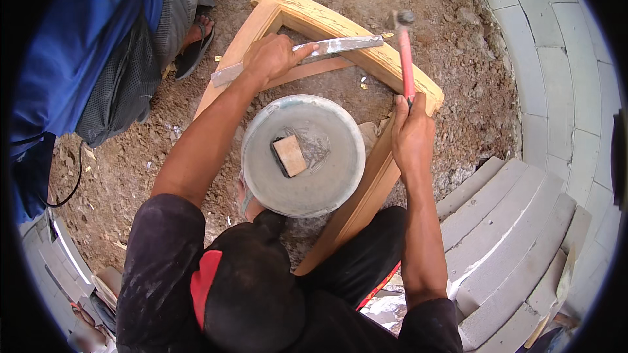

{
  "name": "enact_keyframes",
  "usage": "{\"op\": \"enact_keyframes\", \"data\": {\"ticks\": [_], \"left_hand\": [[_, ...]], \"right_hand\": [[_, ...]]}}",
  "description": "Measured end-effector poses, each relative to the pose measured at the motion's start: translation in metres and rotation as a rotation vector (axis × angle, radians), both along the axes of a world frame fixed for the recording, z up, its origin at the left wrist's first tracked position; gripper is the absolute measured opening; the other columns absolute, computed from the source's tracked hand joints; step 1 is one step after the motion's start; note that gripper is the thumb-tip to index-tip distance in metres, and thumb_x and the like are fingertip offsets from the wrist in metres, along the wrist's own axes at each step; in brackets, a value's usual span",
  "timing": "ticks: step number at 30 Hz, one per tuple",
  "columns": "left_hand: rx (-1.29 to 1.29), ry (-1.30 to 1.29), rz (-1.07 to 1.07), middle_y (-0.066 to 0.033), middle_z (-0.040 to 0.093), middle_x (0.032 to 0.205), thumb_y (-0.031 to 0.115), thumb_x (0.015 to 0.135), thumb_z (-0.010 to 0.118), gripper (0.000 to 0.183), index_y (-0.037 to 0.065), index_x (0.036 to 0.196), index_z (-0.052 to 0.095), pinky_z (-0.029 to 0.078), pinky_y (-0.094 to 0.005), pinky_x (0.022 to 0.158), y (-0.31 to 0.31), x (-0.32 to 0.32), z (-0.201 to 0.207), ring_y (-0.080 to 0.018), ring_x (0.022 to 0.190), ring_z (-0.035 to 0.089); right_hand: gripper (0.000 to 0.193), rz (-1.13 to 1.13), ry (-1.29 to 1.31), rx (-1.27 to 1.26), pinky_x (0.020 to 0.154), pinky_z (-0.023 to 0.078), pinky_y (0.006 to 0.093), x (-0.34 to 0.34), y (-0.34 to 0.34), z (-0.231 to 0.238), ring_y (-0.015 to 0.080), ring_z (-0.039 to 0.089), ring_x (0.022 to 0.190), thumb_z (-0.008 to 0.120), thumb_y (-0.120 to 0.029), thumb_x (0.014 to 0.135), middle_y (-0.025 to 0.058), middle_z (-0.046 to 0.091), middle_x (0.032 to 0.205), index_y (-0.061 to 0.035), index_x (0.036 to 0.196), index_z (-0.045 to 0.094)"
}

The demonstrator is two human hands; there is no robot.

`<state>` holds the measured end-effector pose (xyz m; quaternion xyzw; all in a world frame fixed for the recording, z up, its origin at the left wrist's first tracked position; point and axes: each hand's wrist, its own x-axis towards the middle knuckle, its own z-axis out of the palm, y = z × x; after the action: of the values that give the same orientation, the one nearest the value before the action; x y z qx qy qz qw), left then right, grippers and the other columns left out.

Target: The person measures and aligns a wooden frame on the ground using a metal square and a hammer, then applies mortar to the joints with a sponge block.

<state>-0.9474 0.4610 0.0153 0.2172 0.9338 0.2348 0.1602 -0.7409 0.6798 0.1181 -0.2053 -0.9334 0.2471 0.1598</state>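
My left hand [273,59] is closed round a long, flat strip [353,44], greyish and smeared with white, which lies across the corner of a wooden frame [340,19]. My right hand [413,127] grips a hammer [407,65] by its red handle, head pointing away from me, over the frame's right corner. Between my forearms sits a round grey basin [333,186]. In it are a small block [290,155] with a tan top and dark edge, and several thin nails [317,150].
At the left stands another person in blue clothing [85,46] and sandals [194,55]. Bare, crumbly soil [484,91] surrounds the frame. Stacked grey blocks [510,216] lie at the right, near a curved grey block wall [562,72]. A dark cable [75,189] hangs at the left.
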Motion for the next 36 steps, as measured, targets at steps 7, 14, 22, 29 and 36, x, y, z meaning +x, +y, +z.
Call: {"op": "enact_keyframes", "data": {"ticks": [7,14,22,29,36], "left_hand": [[-0.020,0.039,0.007,-0.0250,0.065,0.064,0.077,0.092,0.049,0.090,-0.005,0.060,0.067,0.053,-0.0505,0.064,-0.013,-0.007,-0.018,-0.0398,0.065,0.067],[0.006,0.063,-0.020,-0.0235,0.066,0.064,0.076,0.092,0.049,0.089,-0.004,0.060,0.068,0.053,-0.0504,0.064,-0.001,-0.007,-0.005,-0.0401,0.065,0.067],[-0.018,-0.022,0.014,-0.0307,0.065,0.070,0.076,0.091,0.053,0.089,-0.008,0.067,0.069,0.053,-0.0521,0.071,-0.017,-0.007,-0.011,-0.0448,0.071,0.068],[0.008,0.018,-0.004,-0.0278,0.064,0.065,0.075,0.091,0.052,0.089,-0.008,0.063,0.068,0.052,-0.0524,0.065,-0.002,-0.007,0.004,-0.0429,0.067,0.067],[0.085,0.050,-0.035,-0.0254,0.063,0.060,0.075,0.092,0.050,0.090,-0.006,0.057,0.066,0.051,-0.0516,0.065,-0.006,-0.009,-0.021,-0.0413,0.060,0.064]], "right_hand": [[0.024,-0.029,0.157,-0.145,0.051,0.046,0.0403,-0.011,-0.040,0.063,0.0256,0.061,0.055,0.053,-0.023,0.107,0.0171,0.055,0.062,0.0005,0.105,0.049],[0.023,-0.016,-0.156,0.057,0.053,0.047,0.0426,0.003,-0.002,0.000,0.0442,0.066,0.063,0.053,-0.022,0.107,0.0225,0.062,0.067,-0.0003,0.101,0.051],[0.021,-0.010,0.322,-0.231,0.050,0.045,0.0383,-0.003,-0.031,0.050,0.0299,0.062,0.053,0.053,-0.022,0.107,0.0124,0.055,0.062,-0.0020,0.104,0.052],[0.022,-0.084,-0.316,0.082,0.056,0.048,0.0526,-0.007,0.005,0.014,0.0487,0.064,0.066,0.056,-0.021,0.105,0.0250,0.060,0.065,0.0008,0.102,0.051],[0.026,0.022,0.424,-0.171,0.059,0.049,0.0543,0.009,-0.017,0.026,0.0464,0.065,0.063,0.054,-0.025,0.106,0.0253,0.061,0.065,0.0000,0.103,0.052]]}}
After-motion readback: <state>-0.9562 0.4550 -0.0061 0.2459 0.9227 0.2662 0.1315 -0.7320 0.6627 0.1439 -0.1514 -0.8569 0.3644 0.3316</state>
